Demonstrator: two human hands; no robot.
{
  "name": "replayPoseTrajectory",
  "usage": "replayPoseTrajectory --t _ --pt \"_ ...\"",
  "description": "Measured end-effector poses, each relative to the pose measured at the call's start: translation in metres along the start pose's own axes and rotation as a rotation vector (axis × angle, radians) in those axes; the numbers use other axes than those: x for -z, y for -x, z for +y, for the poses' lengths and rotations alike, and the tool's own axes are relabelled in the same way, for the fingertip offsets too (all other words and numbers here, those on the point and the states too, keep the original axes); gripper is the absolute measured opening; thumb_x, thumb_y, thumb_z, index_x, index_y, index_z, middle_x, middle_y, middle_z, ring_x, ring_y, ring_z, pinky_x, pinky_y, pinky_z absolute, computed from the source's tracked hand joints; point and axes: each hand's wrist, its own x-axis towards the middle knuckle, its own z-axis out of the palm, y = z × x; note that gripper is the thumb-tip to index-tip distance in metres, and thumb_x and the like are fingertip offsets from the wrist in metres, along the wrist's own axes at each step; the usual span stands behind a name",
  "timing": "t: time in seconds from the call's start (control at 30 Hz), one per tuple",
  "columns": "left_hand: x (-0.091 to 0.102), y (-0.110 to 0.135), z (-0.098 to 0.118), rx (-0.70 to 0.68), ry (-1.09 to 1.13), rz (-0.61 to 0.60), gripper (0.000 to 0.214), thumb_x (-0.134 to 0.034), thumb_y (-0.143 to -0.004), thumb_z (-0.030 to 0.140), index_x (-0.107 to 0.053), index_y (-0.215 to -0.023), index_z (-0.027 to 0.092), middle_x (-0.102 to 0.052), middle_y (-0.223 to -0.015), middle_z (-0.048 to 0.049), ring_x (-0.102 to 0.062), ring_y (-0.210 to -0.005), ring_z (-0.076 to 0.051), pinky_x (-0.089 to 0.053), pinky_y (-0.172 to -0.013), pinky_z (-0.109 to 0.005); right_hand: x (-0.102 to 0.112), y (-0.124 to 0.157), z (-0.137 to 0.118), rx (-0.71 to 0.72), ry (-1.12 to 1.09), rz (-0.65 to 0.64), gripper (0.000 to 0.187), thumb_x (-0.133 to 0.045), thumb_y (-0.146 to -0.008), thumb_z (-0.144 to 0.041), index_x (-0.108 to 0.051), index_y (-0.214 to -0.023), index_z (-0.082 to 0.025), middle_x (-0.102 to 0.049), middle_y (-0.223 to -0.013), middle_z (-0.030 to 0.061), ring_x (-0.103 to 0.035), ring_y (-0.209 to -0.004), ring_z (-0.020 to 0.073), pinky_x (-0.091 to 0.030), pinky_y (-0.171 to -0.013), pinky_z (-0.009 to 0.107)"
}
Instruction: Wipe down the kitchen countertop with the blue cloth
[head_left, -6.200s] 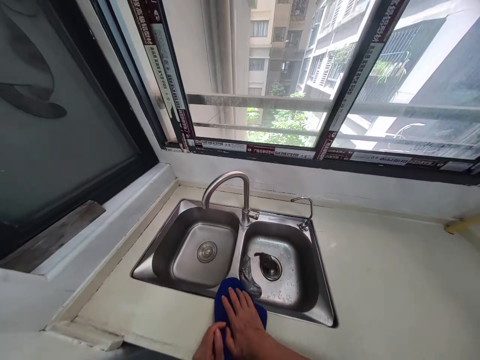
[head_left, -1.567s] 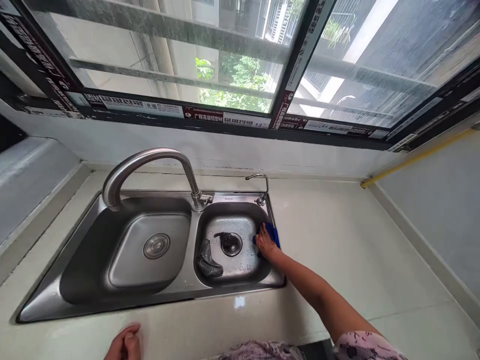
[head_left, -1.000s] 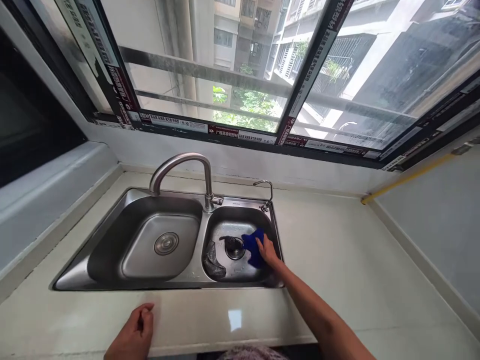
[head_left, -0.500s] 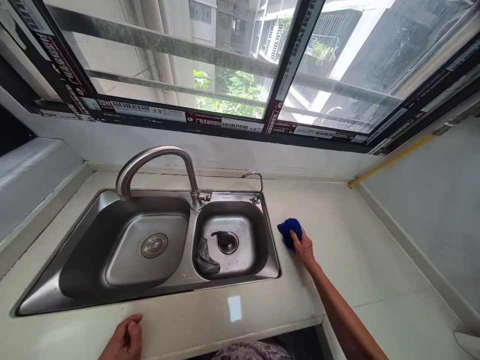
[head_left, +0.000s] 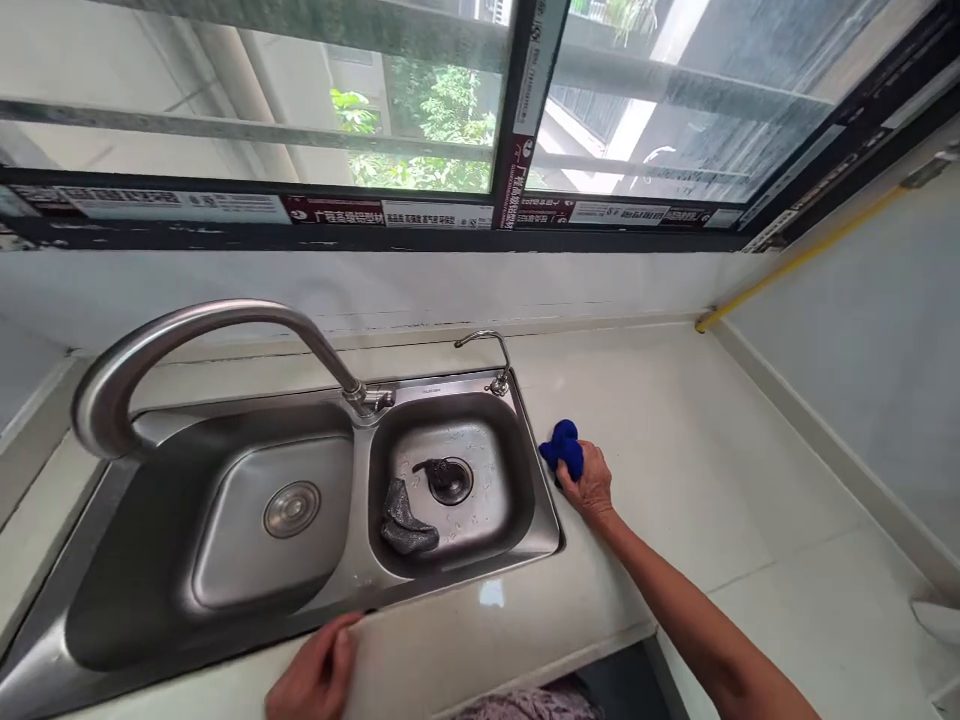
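My right hand (head_left: 589,480) grips a bunched blue cloth (head_left: 564,448) on the pale countertop, just right of the sink's small basin. The cloth lies close to the sink rim. Down at the front edge of the sink (head_left: 358,560) is my left hand (head_left: 315,668), its fingers curled in and no object visible in it. Inside the small basin a wet grey cloth-like piece (head_left: 405,522) lies at the left, and a dark crumpled piece (head_left: 445,474) partly covers the drain.
A large curved faucet (head_left: 217,315) arches over the left basin (head_left: 247,520). A thin small tap (head_left: 501,365) stands at the sink's back right corner. Behind the counter is a black-framed window (head_left: 420,215). A yellow pipe (head_left: 795,262) runs along the right wall.
The view has moved closer and tilted down. My right hand and the blue cloth have shifted slightly left, towards the sink rim. My left hand has moved right, up to the sink's front edge.
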Motion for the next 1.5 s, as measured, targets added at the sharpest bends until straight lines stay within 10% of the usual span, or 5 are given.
replayPoseTrajectory --t 0.23,0.4,0.57,1.03,1.5 --pt "-0.083 -0.139 0.120 -0.381 -0.296 -0.370 0.049 -0.041 -0.095 0.016 -0.058 -0.141 0.019 -0.059 -0.144 -0.0102 -0.054 -0.133 -0.023 -0.041 -0.118 -0.036 0.000 -0.001 -0.002 0.012 0.016 0.002 0.030 -0.053 -0.088 -0.036 -0.060 -0.111 -0.018 -0.065 -0.106 0.0123 -0.059 -0.095 0.0280 -0.052 -0.087 0.042" --pt "-0.129 -0.190 0.126 -0.382 -0.464 -0.422 0.066 -0.048 -0.086 0.002 -0.051 -0.149 0.019 -0.037 -0.162 -0.0168 -0.033 -0.148 -0.038 -0.040 -0.117 -0.050 -0.002 0.000 -0.002 -0.007 0.037 -0.002 0.031 -0.053 -0.088 -0.037 -0.060 -0.112 -0.018 -0.065 -0.106 0.0122 -0.059 -0.097 0.0281 -0.052 -0.088 0.042" --pt "-0.145 -0.215 0.125 -0.433 -0.588 -0.441 0.059 -0.048 -0.091 0.009 -0.048 -0.149 0.021 -0.048 -0.147 -0.0184 -0.045 -0.137 -0.033 -0.039 -0.116 -0.049 -0.001 0.001 -0.001 -0.005 0.063 0.001 0.035 -0.054 -0.086 -0.036 -0.059 -0.116 -0.018 -0.065 -0.110 0.0127 -0.058 -0.101 0.0287 -0.052 -0.092 0.043" --pt "-0.110 -0.191 0.113 -0.377 -0.842 -0.700 0.030 -0.062 -0.096 0.040 -0.070 -0.107 0.014 -0.066 -0.121 -0.0122 -0.061 -0.115 -0.027 -0.048 -0.104 -0.049 0.001 -0.002 -0.010 -0.068 0.044 -0.033 0.034 -0.053 -0.088 -0.038 -0.060 -0.114 -0.017 -0.065 -0.112 0.0136 -0.058 -0.102 0.0294 -0.049 -0.095 0.043" --pt "-0.178 -0.187 0.145 -0.033 -0.627 -0.553 0.061 -0.056 -0.100 0.037 -0.036 -0.154 0.020 -0.042 -0.156 -0.0167 -0.061 -0.121 -0.028 -0.053 -0.105 -0.049 0.006 -0.004 -0.017 0.027 -0.093 0.023 0.026 -0.059 -0.087 -0.032 -0.057 -0.109 -0.018 -0.065 -0.113 0.0128 -0.057 -0.098 0.0280 -0.050 -0.086 0.044"
